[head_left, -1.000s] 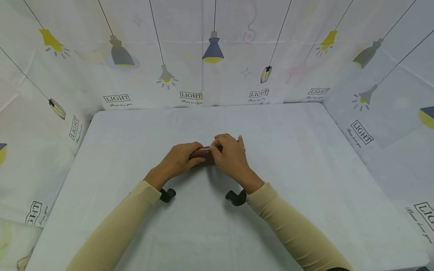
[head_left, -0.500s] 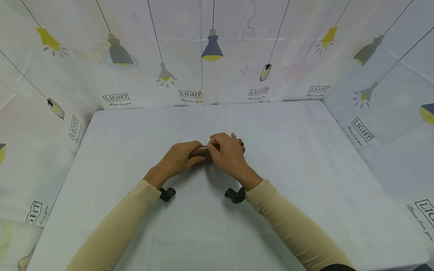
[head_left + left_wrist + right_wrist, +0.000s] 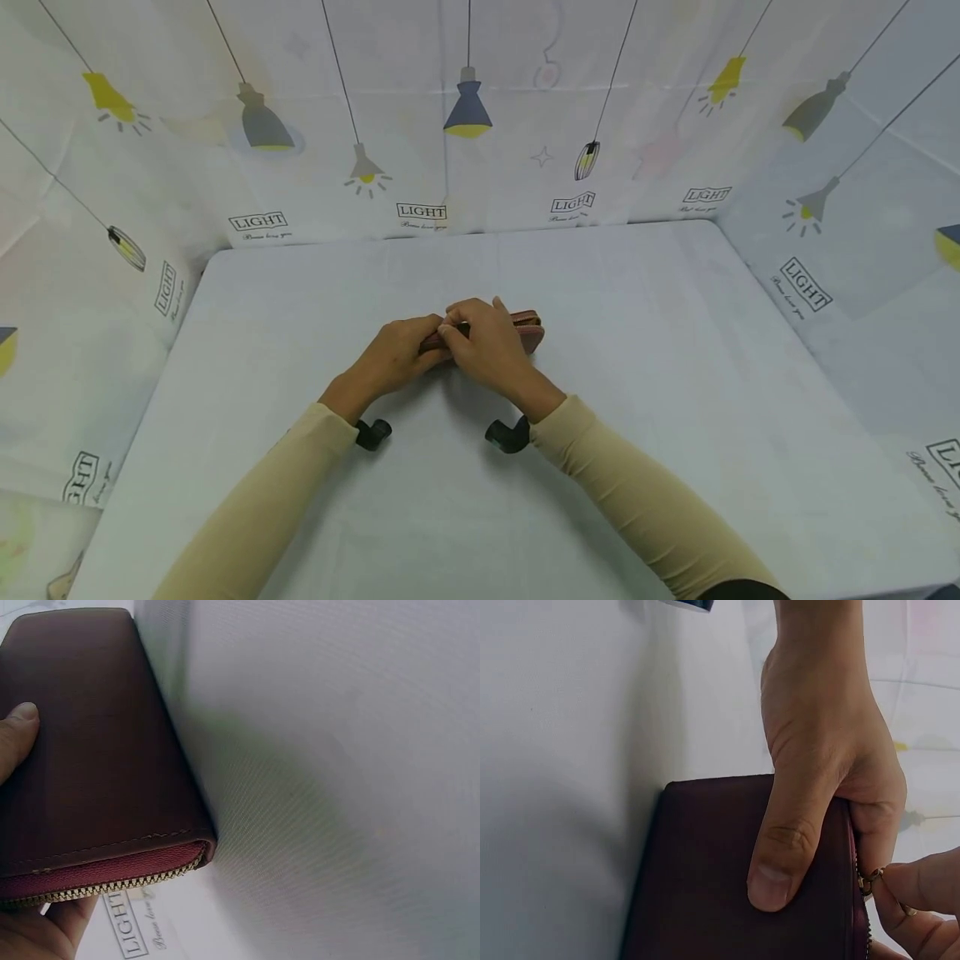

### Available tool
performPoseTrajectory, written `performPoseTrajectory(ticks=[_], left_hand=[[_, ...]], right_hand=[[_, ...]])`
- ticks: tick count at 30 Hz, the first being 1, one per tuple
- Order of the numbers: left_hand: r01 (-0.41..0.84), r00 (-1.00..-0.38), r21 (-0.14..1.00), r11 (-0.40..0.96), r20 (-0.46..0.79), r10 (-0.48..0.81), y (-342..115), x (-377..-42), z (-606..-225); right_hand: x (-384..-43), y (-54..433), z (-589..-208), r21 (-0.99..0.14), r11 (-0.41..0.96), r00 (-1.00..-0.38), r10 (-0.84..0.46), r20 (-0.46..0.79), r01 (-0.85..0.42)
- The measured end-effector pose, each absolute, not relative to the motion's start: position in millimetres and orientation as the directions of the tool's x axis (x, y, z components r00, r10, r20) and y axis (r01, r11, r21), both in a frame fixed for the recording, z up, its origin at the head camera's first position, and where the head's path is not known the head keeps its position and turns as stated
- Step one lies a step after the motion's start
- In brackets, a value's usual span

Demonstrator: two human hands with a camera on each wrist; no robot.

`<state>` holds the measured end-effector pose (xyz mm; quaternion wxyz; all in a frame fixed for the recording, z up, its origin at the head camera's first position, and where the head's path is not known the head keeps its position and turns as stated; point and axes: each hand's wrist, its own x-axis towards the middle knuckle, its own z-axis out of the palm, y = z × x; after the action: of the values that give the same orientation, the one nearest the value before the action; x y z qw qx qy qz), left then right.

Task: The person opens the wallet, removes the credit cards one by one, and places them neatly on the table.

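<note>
Dark maroon, oblong, leather-look wallet (image 3: 97, 750): lamp-print fabric walls (image 3: 322, 50) on three sides, mid-width on our white cloth-covered table (image 3: 427, 517). Our left hand (image 3: 392, 354) grips its left end; our right hand (image 3: 487, 346) blocks its middle from head view, pinching a gold metal zip pull (image 3: 877, 874).

a long, smooth wallet (image 3: 97, 742), dark reddish brown with rounded corners, is upright, long edge down against or just above the white table (image 3: 450, 517), its length roughly 9 to 3 o'clock. its 2 halves part at the 3 o'clock end, baring gold-coloured zip teeth (image 3: 525, 320). toward 4 o'clock in the right-wrist view shows the small gold-coloured zip pull (image 3: 908, 910).
</note>
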<state>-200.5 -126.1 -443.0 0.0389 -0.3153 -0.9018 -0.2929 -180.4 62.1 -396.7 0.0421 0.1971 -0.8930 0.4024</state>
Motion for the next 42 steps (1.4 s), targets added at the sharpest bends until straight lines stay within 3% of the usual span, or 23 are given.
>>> performPoseTrajectory(ticks=[26, 34, 42], left_hand=[[0.522, -0.840, 0.577, 0.629, 0.218, 0.497, -131.3, -198.3, -443.5], [0.478, -0.871, 0.642, 0.599, 0.260, 0.417, -127.6, -196.3, -447.5], [0.437, -0.892, 0.699, 0.566, 0.256, 0.373, -134.5, -194.1, -448.2]], right_hand=[[-182.7, 57.5, -400.3, -0.713, 0.575, -0.904, -0.372, 0.210, -0.402], [-183.4, 64.7, -405.5, -0.616, 0.606, -0.862, -0.392, 0.320, -0.504], [-185.6, 61.4, -406.3, -0.547, 0.659, -0.856, -0.399, 0.329, -0.517]])
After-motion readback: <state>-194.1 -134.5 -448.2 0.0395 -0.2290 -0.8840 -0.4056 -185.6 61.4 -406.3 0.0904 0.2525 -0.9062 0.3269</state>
